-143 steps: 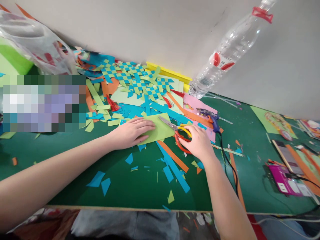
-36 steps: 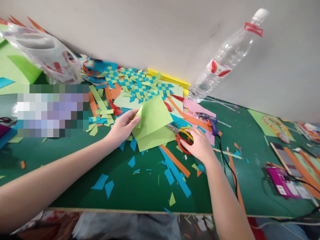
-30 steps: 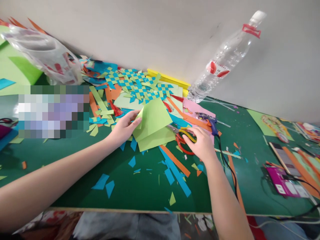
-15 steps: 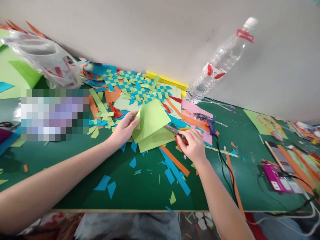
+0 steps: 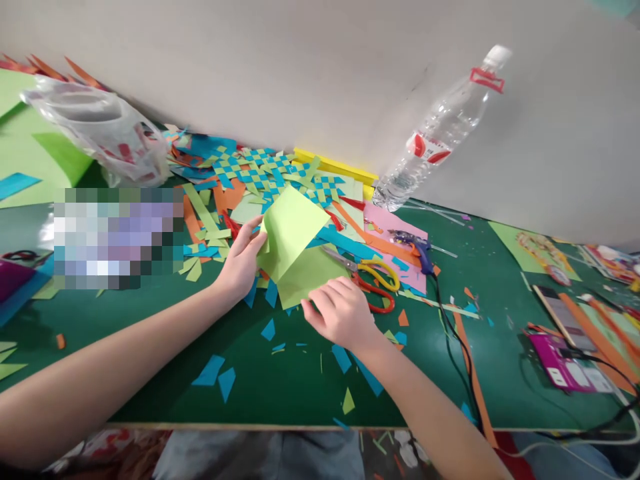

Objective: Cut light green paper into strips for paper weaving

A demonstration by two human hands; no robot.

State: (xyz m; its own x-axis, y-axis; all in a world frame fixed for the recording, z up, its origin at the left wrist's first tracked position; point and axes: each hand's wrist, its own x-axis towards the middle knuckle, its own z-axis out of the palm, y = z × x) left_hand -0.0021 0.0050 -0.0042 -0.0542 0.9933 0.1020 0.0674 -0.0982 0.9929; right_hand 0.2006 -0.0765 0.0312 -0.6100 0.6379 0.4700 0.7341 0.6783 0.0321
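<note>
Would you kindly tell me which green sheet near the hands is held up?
The upper sheet, held by the left hand; the lower sheet lies beneath.

Green table [image 5: 290,393]: blue scraps [image 5: 209,371], orange strip [image 5: 479,387], pink sheet [image 5: 387,220], plastic bottle [image 5: 443,123] near wall [image 5: 280,73].

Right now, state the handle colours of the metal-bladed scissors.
One yellow handle, one red handle, in the head view.

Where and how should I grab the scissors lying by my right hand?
Probably best by the handles, the yellow loop and red loop, coming from the right with your right hand. Both loops lie exposed on that side and stand apart, while the metal blades point away to the left.
</note>
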